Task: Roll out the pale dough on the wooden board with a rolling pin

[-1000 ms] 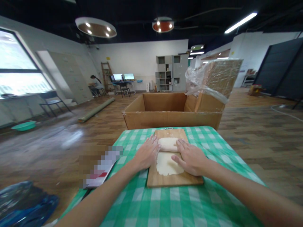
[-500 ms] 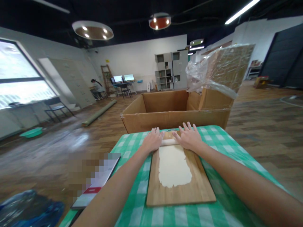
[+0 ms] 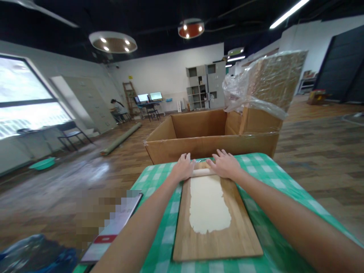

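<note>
A long flat sheet of pale dough [image 3: 209, 204] lies on a wooden cutting board [image 3: 241, 242] on the green checked tablecloth [image 3: 273, 174]. At the board's far end a light rolling pin [image 3: 203, 172] lies across the dough. My left hand [image 3: 182, 167] presses on its left part, my right hand [image 3: 224, 165] on its right part. Both hands lie palm down with fingers stretched out and slightly spread.
A big open cardboard box [image 3: 210, 138] stands just beyond the table, with plastic-wrapped board [image 3: 267, 81] at its right. A phone [image 3: 113, 229] lies at the table's left edge. Blue bags [image 3: 34, 258] sit at lower left. A person [image 3: 116, 108] sits at far desks.
The rolling pin and both hands went from mid-board to the board's far end, flattening the dough into a longer sheet. Between the last two frames they stay almost still.
</note>
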Tool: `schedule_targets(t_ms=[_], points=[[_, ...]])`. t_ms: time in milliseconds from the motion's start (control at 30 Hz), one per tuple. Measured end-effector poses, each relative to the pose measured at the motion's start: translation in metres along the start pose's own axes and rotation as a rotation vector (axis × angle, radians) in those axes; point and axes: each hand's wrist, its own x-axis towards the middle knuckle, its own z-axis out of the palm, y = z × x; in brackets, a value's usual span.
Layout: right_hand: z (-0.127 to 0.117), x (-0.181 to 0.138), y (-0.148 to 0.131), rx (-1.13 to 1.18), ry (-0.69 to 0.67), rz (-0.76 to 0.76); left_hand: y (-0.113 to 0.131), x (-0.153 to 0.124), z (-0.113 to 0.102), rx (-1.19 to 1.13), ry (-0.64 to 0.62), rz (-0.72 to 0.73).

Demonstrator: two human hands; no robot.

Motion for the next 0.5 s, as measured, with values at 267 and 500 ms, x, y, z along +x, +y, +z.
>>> schedule_targets(t_ms=[267,500], points=[[-0.008,-0.064,-0.017,-0.047,0.060,-0.136,0.028,-0.068,-0.012,-0.122,0.182,-0.069],[-0.027,-0.139,-0.031,-0.012,0.061,-0.287,0.050,-0.142,-0.032,-0.182,0.083,-0.009]])
